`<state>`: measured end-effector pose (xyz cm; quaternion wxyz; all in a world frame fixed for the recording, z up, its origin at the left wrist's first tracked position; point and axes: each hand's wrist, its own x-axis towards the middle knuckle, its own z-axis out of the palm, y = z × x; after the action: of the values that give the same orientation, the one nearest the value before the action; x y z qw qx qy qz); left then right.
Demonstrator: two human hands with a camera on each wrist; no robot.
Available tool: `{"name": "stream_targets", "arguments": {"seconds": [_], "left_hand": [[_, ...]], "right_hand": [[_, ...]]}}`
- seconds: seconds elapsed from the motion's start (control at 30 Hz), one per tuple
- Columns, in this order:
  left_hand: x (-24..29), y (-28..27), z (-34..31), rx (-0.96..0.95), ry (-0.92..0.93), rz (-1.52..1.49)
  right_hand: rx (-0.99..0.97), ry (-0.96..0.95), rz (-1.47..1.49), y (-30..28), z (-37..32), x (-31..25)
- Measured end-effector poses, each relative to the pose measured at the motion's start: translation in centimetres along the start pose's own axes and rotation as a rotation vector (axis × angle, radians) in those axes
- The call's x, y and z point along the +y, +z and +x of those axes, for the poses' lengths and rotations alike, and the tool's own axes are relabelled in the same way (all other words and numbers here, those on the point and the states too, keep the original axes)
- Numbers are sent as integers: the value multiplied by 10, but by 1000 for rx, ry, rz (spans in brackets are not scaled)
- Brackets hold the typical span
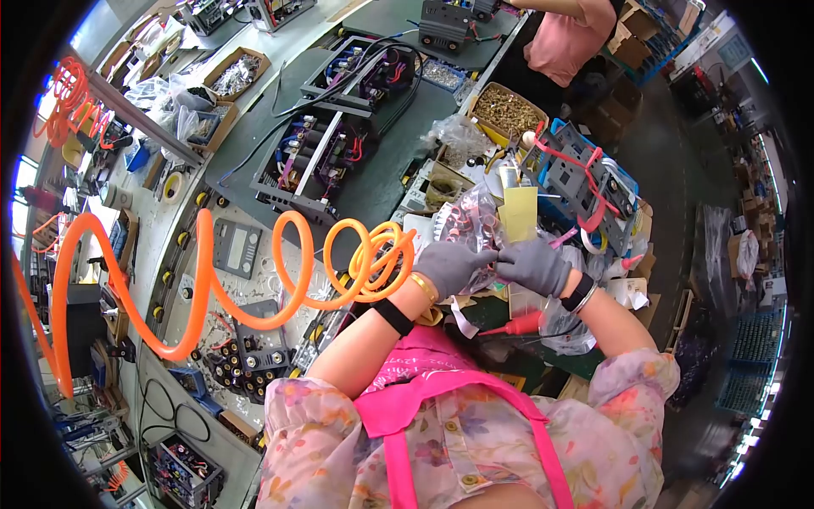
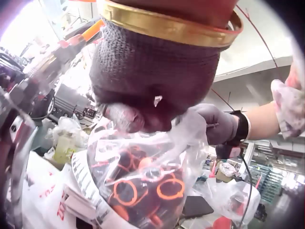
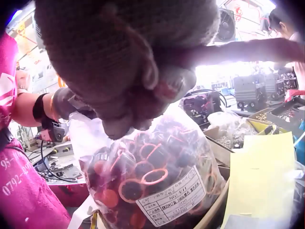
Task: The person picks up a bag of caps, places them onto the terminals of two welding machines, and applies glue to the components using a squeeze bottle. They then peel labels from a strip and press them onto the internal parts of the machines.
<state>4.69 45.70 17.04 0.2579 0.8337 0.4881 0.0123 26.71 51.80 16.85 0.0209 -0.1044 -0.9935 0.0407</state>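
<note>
One bag [image 3: 152,162] beneath both hands [image 1: 452,269] [image 1: 538,267].

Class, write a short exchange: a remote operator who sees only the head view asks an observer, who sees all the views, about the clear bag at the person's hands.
Operator: In the head view, the left hand and right hand are at a clear bag. Is anything printed on it?
Observer: The right wrist view shows a white label with a printed grid on its side.
Operator: I make out only reddish rings inside. What are they like up close?
Observer: In the left wrist view, the orange rings surround dark centres.
</note>
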Motion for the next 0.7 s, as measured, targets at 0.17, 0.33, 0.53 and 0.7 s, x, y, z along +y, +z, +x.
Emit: {"name": "stream_targets", "arguments": {"seconds": [0.17, 0.33, 0.53, 0.7], "left_hand": [[6, 9, 10, 48, -126, 129], [2, 1, 9, 126, -300, 87], [-4, -5, 9, 184, -388, 121], [-12, 5, 2, 283, -213, -63]], "right_hand": [[-61, 75, -74, -3, 1, -1], [31, 165, 25, -8, -12, 6], [161, 174, 17, 26, -48, 16], [217, 124, 43, 20, -32, 6]]}}
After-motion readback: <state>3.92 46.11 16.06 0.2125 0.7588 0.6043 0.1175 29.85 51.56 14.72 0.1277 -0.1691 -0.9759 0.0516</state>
